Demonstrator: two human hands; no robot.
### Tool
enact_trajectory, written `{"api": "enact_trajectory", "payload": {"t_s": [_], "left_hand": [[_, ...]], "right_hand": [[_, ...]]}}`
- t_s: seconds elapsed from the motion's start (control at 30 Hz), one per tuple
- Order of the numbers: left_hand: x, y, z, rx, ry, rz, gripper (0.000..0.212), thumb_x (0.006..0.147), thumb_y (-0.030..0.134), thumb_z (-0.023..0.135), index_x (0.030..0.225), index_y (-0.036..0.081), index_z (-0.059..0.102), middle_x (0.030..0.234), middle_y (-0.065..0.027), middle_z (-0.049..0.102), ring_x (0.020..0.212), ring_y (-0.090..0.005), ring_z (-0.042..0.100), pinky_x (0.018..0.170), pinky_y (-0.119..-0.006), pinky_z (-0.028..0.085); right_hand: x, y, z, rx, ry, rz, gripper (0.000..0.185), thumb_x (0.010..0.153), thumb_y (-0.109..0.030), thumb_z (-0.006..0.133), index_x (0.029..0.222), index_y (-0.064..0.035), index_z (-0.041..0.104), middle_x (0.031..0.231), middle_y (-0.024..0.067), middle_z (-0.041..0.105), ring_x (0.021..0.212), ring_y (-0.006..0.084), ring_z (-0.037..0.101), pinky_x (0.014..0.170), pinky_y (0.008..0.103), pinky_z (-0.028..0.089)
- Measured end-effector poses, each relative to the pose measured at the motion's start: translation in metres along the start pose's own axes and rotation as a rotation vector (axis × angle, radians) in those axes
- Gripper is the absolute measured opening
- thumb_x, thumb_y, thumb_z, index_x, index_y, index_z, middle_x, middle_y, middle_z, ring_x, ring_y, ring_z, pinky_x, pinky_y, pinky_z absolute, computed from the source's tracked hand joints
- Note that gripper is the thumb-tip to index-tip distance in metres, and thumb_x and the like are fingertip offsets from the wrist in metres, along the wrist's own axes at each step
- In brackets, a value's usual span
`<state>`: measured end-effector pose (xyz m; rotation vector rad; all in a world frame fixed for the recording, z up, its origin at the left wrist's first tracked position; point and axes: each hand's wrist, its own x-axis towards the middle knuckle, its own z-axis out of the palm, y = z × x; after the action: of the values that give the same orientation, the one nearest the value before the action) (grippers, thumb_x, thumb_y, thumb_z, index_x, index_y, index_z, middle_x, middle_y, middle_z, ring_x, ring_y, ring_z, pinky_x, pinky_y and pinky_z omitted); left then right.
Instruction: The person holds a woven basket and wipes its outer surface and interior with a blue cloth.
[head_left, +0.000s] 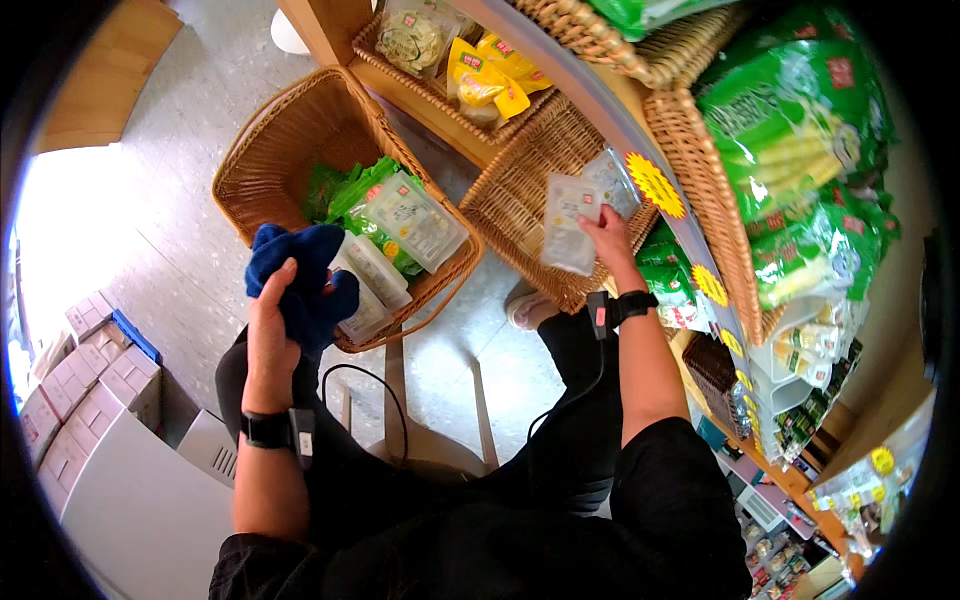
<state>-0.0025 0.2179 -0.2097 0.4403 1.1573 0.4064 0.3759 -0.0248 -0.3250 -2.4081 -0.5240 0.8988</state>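
Observation:
My left hand (274, 330) grips a crumpled dark blue cloth (300, 277) over the near edge of a deep wicker basket (281, 112). Inside that basket lie clear flat packs (416, 219) and green plastic bags (351, 191). To the right, my right hand (611, 236) holds a translucent flat pack (570, 217) between thumb and fingers, above a shallow wicker tray (510, 202) on the shelf. Another similar pack (611, 184) lies in the tray, partly behind my right hand.
A second shelf basket (435, 94) holds yellow packs (484, 75). Green bags of vegetables (795, 142) fill an upper wicker basket (701, 187) at right. A curved shelf edge (600, 97) carries yellow tags. White boxes (90, 375) are stacked at left; a chair (431, 442) stands below.

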Motion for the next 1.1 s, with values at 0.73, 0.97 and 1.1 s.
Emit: {"api": "enact_trajectory", "payload": {"t_s": [0.73,0.97,1.1], "left_hand": [[-0.197,-0.075,0.104,1.797,-0.607,1.440,0.067,0.068,0.041,0.062,0.126,0.013,0.043,0.124,-0.0084,0.044,0.127,-0.0367,0.024,0.101,-0.059,0.010],[-0.215,-0.060,0.122,1.671,-0.422,1.468,0.065,0.067,0.029,0.066,0.126,0.018,0.041,0.125,-0.0097,0.043,0.126,-0.0379,0.025,0.100,-0.058,0.017],[-0.208,-0.055,0.125,1.580,-0.365,1.370,0.053,0.077,0.035,0.058,0.122,0.011,0.045,0.118,-0.0133,0.049,0.111,-0.0353,0.042,0.093,-0.050,0.030]], "right_hand": [[-0.281,-0.123,0.023,0.954,-0.267,-0.779,0.043,0.093,-0.025,0.037,0.131,-0.0067,0.033,0.131,0.0104,0.041,0.118,0.0219,0.042,0.101,0.0349,0.033],[-0.330,-0.153,0.015,1.594,-0.393,-0.087,0.049,0.093,-0.042,0.034,0.131,-0.0114,0.034,0.128,0.0084,0.045,0.110,0.0212,0.050,0.092,0.0364,0.043],[-0.343,-0.140,0.021,1.751,-0.700,-0.114,0.054,0.089,-0.046,0.040,0.129,-0.0103,0.036,0.124,0.0086,0.048,0.106,0.0237,0.052,0.091,0.0381,0.042]]}}
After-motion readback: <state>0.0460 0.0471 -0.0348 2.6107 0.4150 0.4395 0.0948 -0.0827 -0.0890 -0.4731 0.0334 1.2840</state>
